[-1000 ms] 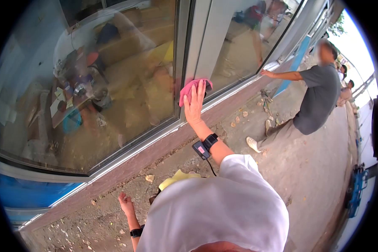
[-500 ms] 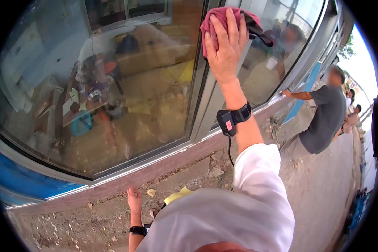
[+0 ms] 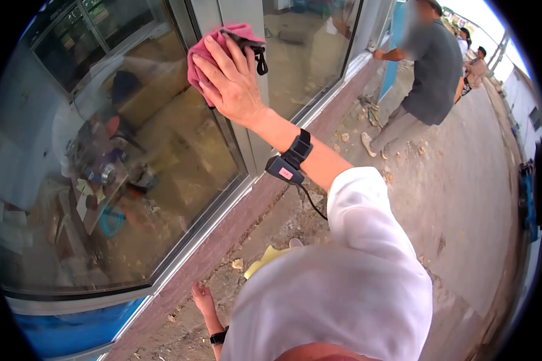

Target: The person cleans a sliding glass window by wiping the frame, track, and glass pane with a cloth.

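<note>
- Large window panes [image 3: 180, 162] in a pale metal frame [image 3: 260, 144] face a dusty paved strip of ground [image 3: 457, 222]; 1 co-worker in a dark grey shirt [image 3: 432, 75] stands farther along the wall.
- Pink cloth [image 3: 200, 67], bunched and dark on 1 side, lies against the metal upright between 2 panes, partly over the edge of the left-hand pane.
- Right grip [image 3: 238, 93] is spread nearly flat, fingers splayed across the cloth, pinning it to the upright.
- Left grip [image 3: 203, 299] hangs low near the wall's base, fingers loosely curled, nothing visible in it.
- Cloth looks light, soft and limp, likely to slide or crumple; nothing about it seems fragile. Best hold is probably palm over the thick folded middle, not the dangling black loop [image 3: 261, 63].
</note>
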Motion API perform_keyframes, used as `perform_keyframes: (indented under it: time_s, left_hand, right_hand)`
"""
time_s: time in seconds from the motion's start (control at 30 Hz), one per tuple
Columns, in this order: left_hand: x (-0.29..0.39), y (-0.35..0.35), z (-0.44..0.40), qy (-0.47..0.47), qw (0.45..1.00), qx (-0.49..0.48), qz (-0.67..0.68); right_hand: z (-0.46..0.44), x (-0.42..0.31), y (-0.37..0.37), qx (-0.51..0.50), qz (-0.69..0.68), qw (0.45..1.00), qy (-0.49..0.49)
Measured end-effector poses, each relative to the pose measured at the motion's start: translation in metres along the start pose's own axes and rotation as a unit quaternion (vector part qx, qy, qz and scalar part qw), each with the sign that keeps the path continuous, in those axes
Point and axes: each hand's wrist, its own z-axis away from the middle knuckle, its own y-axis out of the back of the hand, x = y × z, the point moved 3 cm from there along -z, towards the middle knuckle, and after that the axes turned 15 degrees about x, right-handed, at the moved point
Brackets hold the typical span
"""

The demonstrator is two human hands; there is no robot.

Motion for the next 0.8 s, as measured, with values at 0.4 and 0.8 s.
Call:
perform_keyframes:
  time_s: [0.4, 0.8]
  left_hand:
    - [0.051, -0.002, 0.016, -0.078, 0.996, -0.037, -0.038]
    - [0.039, 0.015, 0.031, -0.033, 0.998, 0.02, -0.049]
  right_hand:
    - [0.022, -0.007, -0.011, 0.009, 0.007, 0.998, -0.063]
    - [-0.046, 0.0, -0.009, 0.011, 0.001, 1.0, 0.016]
